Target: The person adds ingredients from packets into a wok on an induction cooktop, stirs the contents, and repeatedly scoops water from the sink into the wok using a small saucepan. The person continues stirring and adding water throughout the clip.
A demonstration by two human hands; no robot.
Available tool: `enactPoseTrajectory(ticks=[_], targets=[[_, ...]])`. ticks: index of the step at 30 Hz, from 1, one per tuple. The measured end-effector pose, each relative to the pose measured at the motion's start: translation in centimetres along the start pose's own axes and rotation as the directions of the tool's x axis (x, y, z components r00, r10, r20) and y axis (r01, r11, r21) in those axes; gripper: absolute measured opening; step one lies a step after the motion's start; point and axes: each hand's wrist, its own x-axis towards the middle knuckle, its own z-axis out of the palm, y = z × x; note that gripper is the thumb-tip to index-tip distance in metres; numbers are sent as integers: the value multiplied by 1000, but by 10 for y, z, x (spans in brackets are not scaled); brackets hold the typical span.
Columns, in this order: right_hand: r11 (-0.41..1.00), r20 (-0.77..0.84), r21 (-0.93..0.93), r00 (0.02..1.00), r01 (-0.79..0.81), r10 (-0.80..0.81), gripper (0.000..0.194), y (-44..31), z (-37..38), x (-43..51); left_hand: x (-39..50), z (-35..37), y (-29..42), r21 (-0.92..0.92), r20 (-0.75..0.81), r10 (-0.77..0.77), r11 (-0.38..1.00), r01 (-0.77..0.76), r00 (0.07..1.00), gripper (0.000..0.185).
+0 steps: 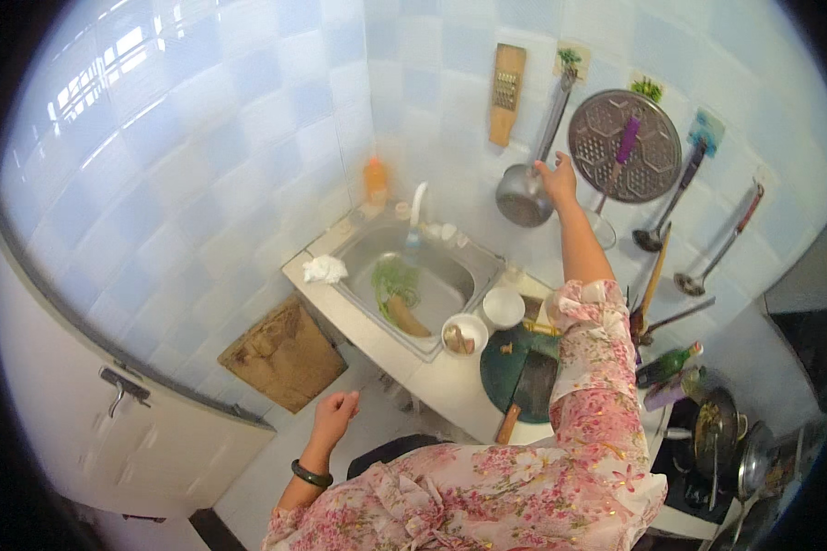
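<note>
My right hand (558, 180) is raised to the tiled wall, at the handle of a metal ladle (526, 196) that hangs from a hook; whether the fingers grip it I cannot tell. Beside it hangs a round perforated metal steamer rack (624, 146). My left hand (335, 415), curled and holding nothing visible, is low at my side, with a dark bangle on the wrist. Below, a cleaver (532, 389) lies on a round green cutting board (499, 365). Two white bowls, one (464, 335) with food pieces in it and another (503, 308), stand between board and sink.
Leafy greens (394, 282) and a long root vegetable (408, 317) lie in the metal sink (455, 275). A wooden grater (507, 95) and more ladles (690, 282) hang on the wall. A green bottle (670, 365) and a pan of food (717, 427) stand at the right.
</note>
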Motion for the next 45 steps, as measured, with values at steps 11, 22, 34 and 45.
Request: enactPoseTrajectory(ticks=[11, 22, 34, 45], targets=[[999, 9, 51, 1000, -19, 19, 39, -2, 27, 51, 102, 4, 26, 39, 169, 76, 996, -84, 983, 27], [750, 315, 581, 937, -316, 150, 29, -72, -23, 16, 168, 45, 135, -303, 605, 276, 947, -105, 747, 22], [953, 181, 300, 983, -43, -12, 28, -120, -20, -23, 178, 46, 164, -425, 736, 308, 903, 58, 602, 42], [677, 286, 422, 620, 603, -730, 35, -111, 79, -269, 182, 12, 131, -602, 765, 129, -207, 771, 631, 46]])
